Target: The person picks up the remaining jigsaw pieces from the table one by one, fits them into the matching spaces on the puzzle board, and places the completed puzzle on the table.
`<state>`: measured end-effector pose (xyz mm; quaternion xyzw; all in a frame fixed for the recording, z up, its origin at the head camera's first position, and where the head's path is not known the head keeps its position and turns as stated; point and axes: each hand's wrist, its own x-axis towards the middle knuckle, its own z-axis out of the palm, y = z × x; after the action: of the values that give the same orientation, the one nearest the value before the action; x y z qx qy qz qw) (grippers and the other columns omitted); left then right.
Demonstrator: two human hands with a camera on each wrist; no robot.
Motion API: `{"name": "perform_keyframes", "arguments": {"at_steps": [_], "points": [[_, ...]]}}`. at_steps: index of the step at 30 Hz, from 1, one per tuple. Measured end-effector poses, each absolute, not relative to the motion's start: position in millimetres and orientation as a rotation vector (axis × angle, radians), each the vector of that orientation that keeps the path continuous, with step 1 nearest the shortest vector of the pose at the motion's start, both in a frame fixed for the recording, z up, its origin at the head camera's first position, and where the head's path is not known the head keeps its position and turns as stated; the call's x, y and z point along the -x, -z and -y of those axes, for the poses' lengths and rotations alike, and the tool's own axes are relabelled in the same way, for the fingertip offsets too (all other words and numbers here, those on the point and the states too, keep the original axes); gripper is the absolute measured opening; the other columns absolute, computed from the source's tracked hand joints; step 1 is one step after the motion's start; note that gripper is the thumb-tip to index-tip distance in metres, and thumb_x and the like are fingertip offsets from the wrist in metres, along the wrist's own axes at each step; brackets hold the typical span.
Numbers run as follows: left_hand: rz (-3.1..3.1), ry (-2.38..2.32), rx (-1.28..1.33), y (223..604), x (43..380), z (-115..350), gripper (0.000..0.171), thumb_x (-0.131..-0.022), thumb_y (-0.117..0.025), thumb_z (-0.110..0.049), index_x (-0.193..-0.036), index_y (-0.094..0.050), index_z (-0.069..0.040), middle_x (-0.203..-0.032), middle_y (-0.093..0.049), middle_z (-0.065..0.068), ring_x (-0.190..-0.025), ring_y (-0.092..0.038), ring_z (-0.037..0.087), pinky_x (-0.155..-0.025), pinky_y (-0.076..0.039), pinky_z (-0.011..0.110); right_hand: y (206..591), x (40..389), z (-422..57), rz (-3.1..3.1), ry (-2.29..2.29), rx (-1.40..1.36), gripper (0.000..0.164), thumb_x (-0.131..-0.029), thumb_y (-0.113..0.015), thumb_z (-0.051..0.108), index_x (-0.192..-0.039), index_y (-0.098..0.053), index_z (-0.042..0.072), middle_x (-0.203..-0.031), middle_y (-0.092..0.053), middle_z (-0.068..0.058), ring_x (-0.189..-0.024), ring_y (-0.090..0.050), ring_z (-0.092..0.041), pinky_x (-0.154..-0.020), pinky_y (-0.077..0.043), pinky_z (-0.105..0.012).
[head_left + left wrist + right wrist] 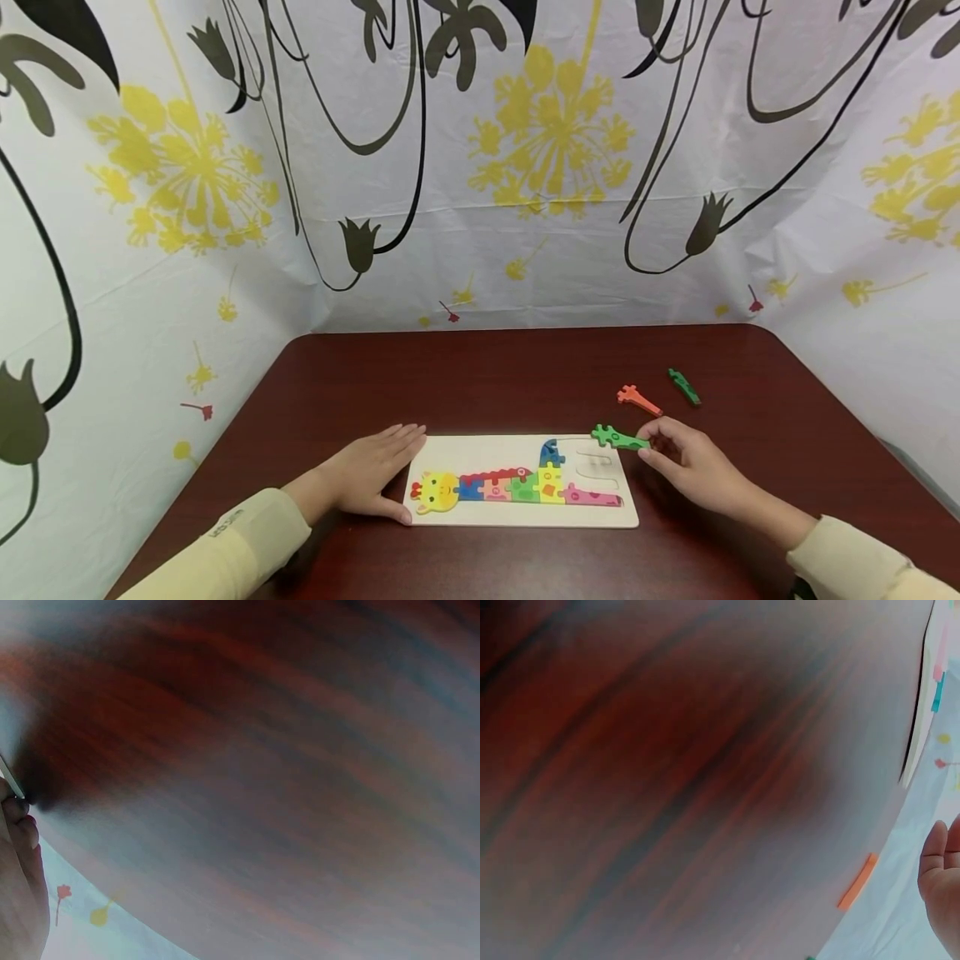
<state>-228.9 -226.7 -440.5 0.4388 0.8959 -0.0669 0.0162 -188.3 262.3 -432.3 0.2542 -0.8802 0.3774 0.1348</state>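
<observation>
A pale puzzle board (pixel 517 515) lies on the table, filled partly with colourful pieces that form a giraffe, its yellow head (pixel 437 492) at the left and a pink leg piece (pixel 592 497) at the lower right. My right hand (pixel 693 467) pinches a green puzzle piece (pixel 618 438) between thumb and fingers over the board's upper right corner, beside outlined leg slots. My left hand (pixel 378 473) rests with straight fingers at the board's left edge, thumb near its lower corner. In the right wrist view only part of the right hand (pixel 943 889) shows; the green piece is out of sight there.
Beyond the right hand lie an orange puzzle piece (pixel 640 400) and a darker green puzzle piece (pixel 684 387) on the dark red-brown table (pixel 480 375). A white patterned cloth (pixel 480 283) hangs behind the table and along both sides.
</observation>
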Motion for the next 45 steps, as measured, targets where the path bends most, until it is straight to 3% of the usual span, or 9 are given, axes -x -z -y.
{"name": "perform_keyframes", "arguments": {"at_steps": [45], "points": [[-2.78,0.212,-1.342,438,229,226,0.111,-0.08,-0.031,-0.085,-0.154,-0.021,-0.003,-0.16,-0.02,0.012,-0.146,-0.018,0.024,-0.116,-0.019,0.038,443,188,-231,2.703,-1.126,-0.918,0.012,-0.091,-0.07,0.017,-0.096,-0.06,0.017,-0.08,-0.051,0.008,-0.07,-0.049,-0.006,-0.057,-0.044,-0.023]]}}
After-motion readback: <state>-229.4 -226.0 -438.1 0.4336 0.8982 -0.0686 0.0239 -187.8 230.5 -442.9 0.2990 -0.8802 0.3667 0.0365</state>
